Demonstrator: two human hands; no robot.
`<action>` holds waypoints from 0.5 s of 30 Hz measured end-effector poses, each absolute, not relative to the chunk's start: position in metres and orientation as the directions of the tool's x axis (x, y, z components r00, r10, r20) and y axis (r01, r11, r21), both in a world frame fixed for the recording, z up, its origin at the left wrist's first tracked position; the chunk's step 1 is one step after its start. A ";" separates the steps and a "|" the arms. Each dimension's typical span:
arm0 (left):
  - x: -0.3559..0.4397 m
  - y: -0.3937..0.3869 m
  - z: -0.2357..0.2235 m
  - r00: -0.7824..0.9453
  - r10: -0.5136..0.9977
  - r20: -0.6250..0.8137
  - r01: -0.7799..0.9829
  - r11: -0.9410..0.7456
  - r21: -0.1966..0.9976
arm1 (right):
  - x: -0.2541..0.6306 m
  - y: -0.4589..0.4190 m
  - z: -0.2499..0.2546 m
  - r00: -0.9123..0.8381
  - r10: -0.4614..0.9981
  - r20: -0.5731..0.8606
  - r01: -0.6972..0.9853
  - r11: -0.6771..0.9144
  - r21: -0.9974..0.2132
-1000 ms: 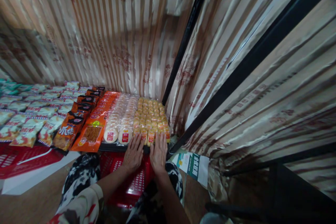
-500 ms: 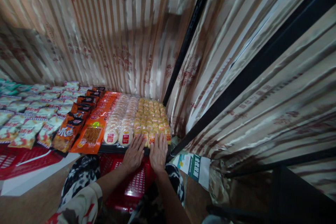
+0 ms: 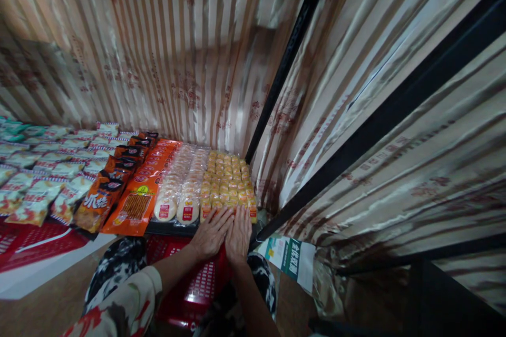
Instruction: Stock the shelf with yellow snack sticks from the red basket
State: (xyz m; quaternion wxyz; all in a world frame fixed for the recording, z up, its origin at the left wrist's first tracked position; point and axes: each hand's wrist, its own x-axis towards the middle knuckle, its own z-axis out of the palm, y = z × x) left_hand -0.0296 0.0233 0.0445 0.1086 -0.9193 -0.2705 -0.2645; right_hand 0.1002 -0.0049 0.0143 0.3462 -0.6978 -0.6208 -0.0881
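Small yellow-wrapped snack packs (image 3: 229, 179) stand in tight rows at the right end of the shelf. My left hand (image 3: 211, 234) lies flat with its fingers stretched over the front of these rows. Beside it, my right hand (image 3: 237, 234) rests the same way, fingers extended against the front packs. The two hands nearly touch at the fingertips. Left of the yellow packs are two rows of round white cakes (image 3: 165, 209) in clear wrap with red labels. Part of the front yellow row is hidden under my fingers.
Orange bags of sticks (image 3: 136, 205), brown-orange snack bags (image 3: 97, 200) and pale snack bags (image 3: 35, 197) line the shelf leftward. Red baskets (image 3: 190, 289) sit below. A black post (image 3: 276, 84) and striped curtain (image 3: 190, 52) close off the back and right.
My left hand has shifted right, closer to my right hand, and both sit slightly lower on the front of the yellow packs. The view has moved slightly.
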 end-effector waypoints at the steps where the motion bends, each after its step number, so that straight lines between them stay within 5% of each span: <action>1: -0.027 0.024 0.045 0.723 0.426 0.544 0.541 -0.839 -0.061 | 0.102 -0.005 0.012 0.210 0.802 0.560 0.926 0.021 -0.377; 11: -0.022 0.030 0.043 0.763 0.432 0.481 0.509 -0.860 -0.035 | 0.106 -0.003 0.019 0.267 0.772 0.577 0.881 0.048 -0.471; 15: -0.015 0.031 0.032 0.761 0.447 0.470 0.521 -0.853 -0.034 | 0.095 0.008 0.057 0.134 0.778 0.614 0.909 0.150 -0.389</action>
